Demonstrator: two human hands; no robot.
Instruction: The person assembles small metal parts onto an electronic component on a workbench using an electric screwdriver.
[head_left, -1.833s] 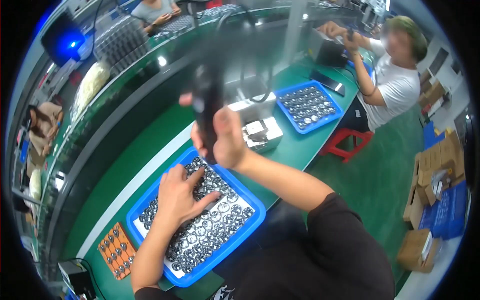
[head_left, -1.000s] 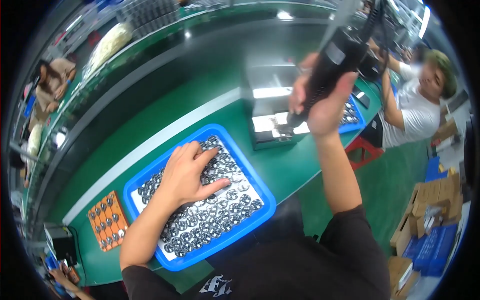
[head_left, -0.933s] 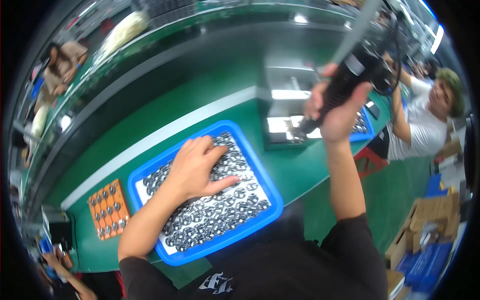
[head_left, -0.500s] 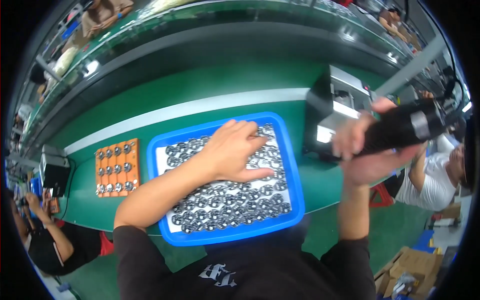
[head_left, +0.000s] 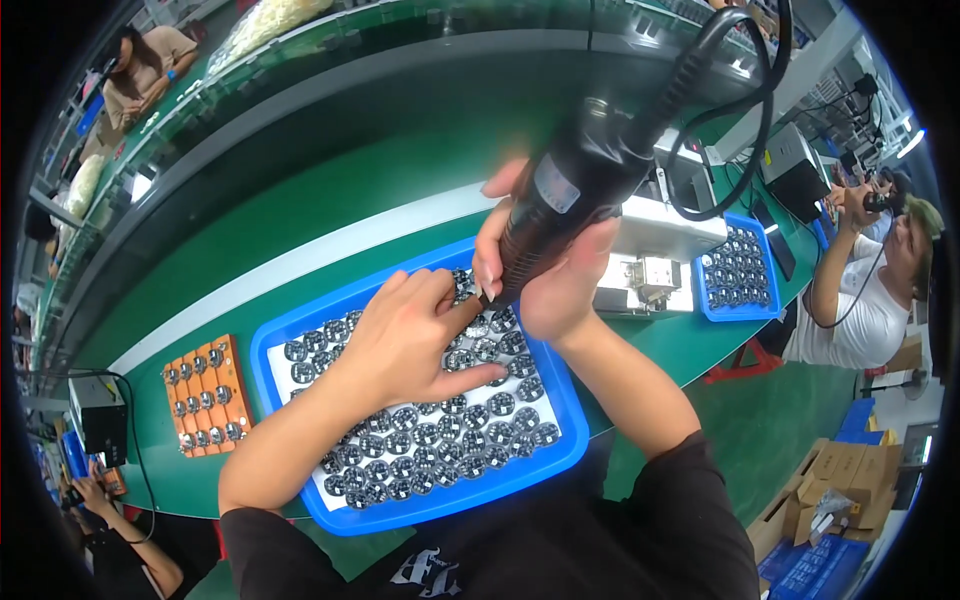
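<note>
My right hand (head_left: 562, 290) is wrapped round a black electric screwdriver (head_left: 565, 185), its body tilted and its cable rising from the top. The driver's lower end points down beside my left index finger; its very tip is hard to make out. My left hand (head_left: 400, 335) rests over the blue tray (head_left: 572, 440), thumb stretched out and apart from the index finger, other fingers bent. Under and around it lie rows of small round dark parts with shiny faces (head_left: 447, 432) on a white sheet. The parts beneath my palm are hidden.
On the left lies an orange board (head_left: 208, 402) bearing several similar parts. A silver and black device (head_left: 650, 230) stands beyond my right hand, beside a smaller blue tray (head_left: 775, 290) of parts. A co-worker in a white shirt (head_left: 845, 320) sits at right; open cardboard boxes (head_left: 845, 480) lie below.
My right hand has brought the screwdriver leftward from the right side to over the tray, by my left hand. My left hand stays over the parts. The view has shifted, showing the second tray.
</note>
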